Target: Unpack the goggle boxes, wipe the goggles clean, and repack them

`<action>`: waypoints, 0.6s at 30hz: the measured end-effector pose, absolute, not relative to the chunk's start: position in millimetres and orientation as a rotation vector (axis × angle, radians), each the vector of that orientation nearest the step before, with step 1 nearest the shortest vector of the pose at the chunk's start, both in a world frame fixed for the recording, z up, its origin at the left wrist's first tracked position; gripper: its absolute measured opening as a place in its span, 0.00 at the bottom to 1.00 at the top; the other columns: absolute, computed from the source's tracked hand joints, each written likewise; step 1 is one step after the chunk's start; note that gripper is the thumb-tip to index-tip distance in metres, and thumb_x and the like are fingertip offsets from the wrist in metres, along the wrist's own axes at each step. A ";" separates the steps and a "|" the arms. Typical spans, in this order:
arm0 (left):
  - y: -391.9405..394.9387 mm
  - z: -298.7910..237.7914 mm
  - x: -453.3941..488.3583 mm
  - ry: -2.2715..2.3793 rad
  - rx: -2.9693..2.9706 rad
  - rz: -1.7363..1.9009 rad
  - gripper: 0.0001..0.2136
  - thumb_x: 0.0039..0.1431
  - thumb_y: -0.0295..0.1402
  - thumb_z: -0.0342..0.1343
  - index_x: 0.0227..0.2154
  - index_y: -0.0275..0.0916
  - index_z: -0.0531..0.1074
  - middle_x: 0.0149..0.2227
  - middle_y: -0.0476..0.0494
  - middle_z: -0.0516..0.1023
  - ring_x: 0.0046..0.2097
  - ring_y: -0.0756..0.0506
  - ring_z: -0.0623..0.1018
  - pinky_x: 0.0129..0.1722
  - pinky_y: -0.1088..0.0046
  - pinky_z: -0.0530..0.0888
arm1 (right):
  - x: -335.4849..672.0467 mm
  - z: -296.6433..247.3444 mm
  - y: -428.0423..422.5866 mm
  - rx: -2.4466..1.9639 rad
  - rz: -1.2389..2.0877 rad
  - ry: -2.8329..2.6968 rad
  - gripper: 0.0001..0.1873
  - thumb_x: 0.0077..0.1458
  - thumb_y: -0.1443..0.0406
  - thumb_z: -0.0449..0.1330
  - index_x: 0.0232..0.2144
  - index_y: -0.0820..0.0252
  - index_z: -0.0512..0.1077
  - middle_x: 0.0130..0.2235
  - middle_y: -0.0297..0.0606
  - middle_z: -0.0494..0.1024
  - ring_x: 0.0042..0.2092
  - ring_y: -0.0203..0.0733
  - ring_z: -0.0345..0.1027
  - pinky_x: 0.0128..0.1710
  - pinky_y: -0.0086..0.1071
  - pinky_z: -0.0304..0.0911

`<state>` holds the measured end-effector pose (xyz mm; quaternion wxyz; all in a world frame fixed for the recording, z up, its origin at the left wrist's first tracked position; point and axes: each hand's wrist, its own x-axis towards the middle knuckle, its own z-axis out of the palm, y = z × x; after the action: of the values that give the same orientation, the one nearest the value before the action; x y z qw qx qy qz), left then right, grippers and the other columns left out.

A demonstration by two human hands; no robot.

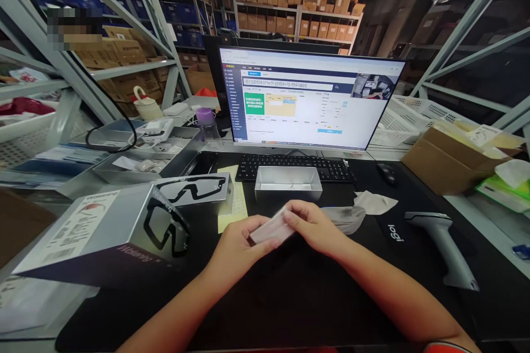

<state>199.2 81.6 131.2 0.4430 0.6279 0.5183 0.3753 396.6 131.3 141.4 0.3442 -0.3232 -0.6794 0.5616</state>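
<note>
Between both hands is a small pale rectangular packet (273,227), and I cannot make out what is inside it. My left hand (238,245) grips its near left end, thumb along the lower edge. The fingers of my right hand (312,222) pinch its upper right end. Just beyond the hands sits an open silver box (289,183). Behind my right hand lies a crumpled clear plastic bag (345,219). To the left, a silver box lid (194,190) shows a glasses picture, next to a larger printed carton (111,226) with a label.
A monitor (306,105) and black keyboard (290,167) stand at the back. On the right are a mouse (386,174), a barcode scanner (445,245), a crumpled white paper (375,202) and a cardboard box (443,157). A purple-capped bottle (209,128) stands beside grey trays (161,154) at left.
</note>
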 end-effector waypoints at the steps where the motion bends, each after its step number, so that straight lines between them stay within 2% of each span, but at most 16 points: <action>1: 81.4 130.6 199.0 1.282 1.568 0.916 0.12 0.52 0.42 0.65 0.36 0.40 0.79 0.30 0.50 0.79 0.32 0.47 0.75 0.31 0.75 0.68 | 395.3 140.9 129.6 -0.844 1.418 -1.781 0.23 0.60 0.46 0.59 0.30 0.61 0.71 0.28 0.31 0.70 0.30 0.35 0.61 0.30 0.27 0.58; 4: 81.0 128.8 197.8 1.321 1.612 0.832 0.11 0.52 0.42 0.64 0.31 0.39 0.79 0.27 0.49 0.79 0.30 0.47 0.74 0.29 0.75 0.65 | 392.7 137.3 123.5 -0.912 1.178 -1.840 0.22 0.62 0.49 0.56 0.27 0.60 0.71 0.26 0.31 0.69 0.28 0.35 0.60 0.27 0.27 0.55; 6: 80.9 128.0 196.6 1.335 1.627 0.761 0.14 0.53 0.44 0.63 0.25 0.37 0.77 0.24 0.49 0.77 0.27 0.48 0.73 0.27 0.75 0.63 | 392.3 134.1 120.2 -0.967 0.994 -1.860 0.20 0.64 0.52 0.55 0.26 0.59 0.70 0.25 0.31 0.69 0.27 0.35 0.61 0.27 0.28 0.54; 8: 80.6 127.9 195.4 1.279 1.620 0.731 0.16 0.56 0.46 0.60 0.24 0.36 0.76 0.24 0.47 0.77 0.28 0.48 0.73 0.28 0.75 0.64 | 392.9 131.9 118.7 -0.993 0.870 -1.879 0.20 0.66 0.54 0.53 0.26 0.58 0.70 0.24 0.31 0.69 0.27 0.36 0.62 0.28 0.29 0.54; 11: 79.9 129.5 195.7 1.182 1.576 0.780 0.17 0.58 0.47 0.59 0.28 0.36 0.76 0.27 0.47 0.78 0.29 0.48 0.74 0.29 0.76 0.66 | 395.2 131.9 119.5 -0.958 0.860 -1.913 0.19 0.67 0.55 0.52 0.27 0.58 0.69 0.25 0.31 0.70 0.28 0.35 0.63 0.29 0.29 0.54; 15: 78.8 132.9 199.5 1.158 1.431 0.892 0.16 0.53 0.43 0.64 0.41 0.38 0.77 0.33 0.46 0.81 0.32 0.47 0.77 0.32 0.75 0.70 | 396.0 136.2 119.0 -0.870 0.957 -1.949 0.21 0.68 0.53 0.50 0.28 0.58 0.69 0.26 0.31 0.70 0.28 0.35 0.62 0.30 0.28 0.54; 18: 77.9 133.2 201.8 1.220 1.448 0.891 0.14 0.54 0.41 0.62 0.39 0.38 0.78 0.32 0.46 0.81 0.33 0.46 0.77 0.32 0.74 0.70 | 392.4 137.9 115.2 -0.885 0.962 -1.940 0.27 0.70 0.51 0.42 0.27 0.59 0.69 0.26 0.33 0.71 0.29 0.36 0.62 0.30 0.29 0.55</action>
<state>201.8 77.9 133.2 0.5010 0.5988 0.5046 0.3684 392.4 115.2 137.9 0.3907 -0.3484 -0.7634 0.3784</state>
